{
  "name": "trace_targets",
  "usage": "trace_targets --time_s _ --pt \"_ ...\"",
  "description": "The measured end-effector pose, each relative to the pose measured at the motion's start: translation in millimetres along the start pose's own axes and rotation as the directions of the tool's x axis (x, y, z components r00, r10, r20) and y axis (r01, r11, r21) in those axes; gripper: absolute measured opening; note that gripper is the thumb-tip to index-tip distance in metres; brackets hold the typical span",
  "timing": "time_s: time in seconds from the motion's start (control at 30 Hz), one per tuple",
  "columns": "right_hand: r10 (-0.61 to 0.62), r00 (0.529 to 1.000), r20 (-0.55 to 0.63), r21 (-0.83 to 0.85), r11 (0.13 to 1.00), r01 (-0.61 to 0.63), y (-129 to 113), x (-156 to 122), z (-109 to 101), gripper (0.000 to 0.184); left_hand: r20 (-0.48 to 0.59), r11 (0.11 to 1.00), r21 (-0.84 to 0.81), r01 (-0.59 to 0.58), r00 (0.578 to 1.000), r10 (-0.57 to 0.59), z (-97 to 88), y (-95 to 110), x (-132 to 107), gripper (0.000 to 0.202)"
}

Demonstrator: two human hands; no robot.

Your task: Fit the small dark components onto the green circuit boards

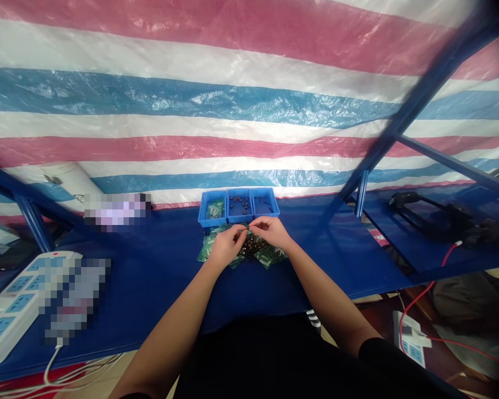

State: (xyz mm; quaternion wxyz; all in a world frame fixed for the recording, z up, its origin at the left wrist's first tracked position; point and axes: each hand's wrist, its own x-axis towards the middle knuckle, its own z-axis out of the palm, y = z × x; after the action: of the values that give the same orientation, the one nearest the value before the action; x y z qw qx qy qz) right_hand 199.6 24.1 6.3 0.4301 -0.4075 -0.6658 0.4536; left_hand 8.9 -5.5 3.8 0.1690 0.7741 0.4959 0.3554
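My left hand and my right hand meet over the table, fingertips pinched together on a small green plastic bag. Most of that bag is hidden by the fingers. Beneath and around the hands lies a pile of similar green bags, mixed with small dark metal parts that look like screws. Just behind the pile stand three joined blue bins. Green bags lie in the left bin. The middle bin has several short dark parts, and the right bin a few thin dark ones.
The blue table carries a white power strip and a blurred-out object with a cable at left. Another blurred item lies at the back left. Blue metal posts rise at both sides, before a striped tarp.
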Motion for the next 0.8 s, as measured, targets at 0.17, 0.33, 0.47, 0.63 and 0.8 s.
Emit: trace_targets --time_s 0.17,0.33,0.47,0.63,0.8 --pt "-0.002 1.0 0.004 0.007 1.0 0.002 3.1 1.0 -0.2 0.03 -0.007 1.0 0.001 -0.015 1.0 0.015 1.0 -0.9 0.1 0.027" --pt "-0.021 0.999 0.03 0.0 1.0 0.021 -3.7 -1.0 -0.9 0.029 -0.018 1.0 0.024 -0.003 1.0 0.004 1.7 -1.4 0.3 0.025" --pt "-0.02 0.999 0.035 -0.026 0.999 0.021 -4.2 -1.3 -0.6 0.03 -0.011 0.999 0.042 0.016 1.0 -0.015 1.9 -1.7 0.3 0.026" --pt "-0.016 0.999 0.034 -0.028 0.999 0.017 -1.2 -0.9 0.0 0.03 0.001 0.997 0.071 0.036 0.999 -0.036 0.6 -1.2 0.1 0.027" --pt "-0.025 0.999 0.027 -0.03 0.999 0.026 -1.3 -0.6 0.4 0.029 -0.009 0.997 0.06 0.039 0.999 -0.039 0.1 0.1 -0.2 0.029"
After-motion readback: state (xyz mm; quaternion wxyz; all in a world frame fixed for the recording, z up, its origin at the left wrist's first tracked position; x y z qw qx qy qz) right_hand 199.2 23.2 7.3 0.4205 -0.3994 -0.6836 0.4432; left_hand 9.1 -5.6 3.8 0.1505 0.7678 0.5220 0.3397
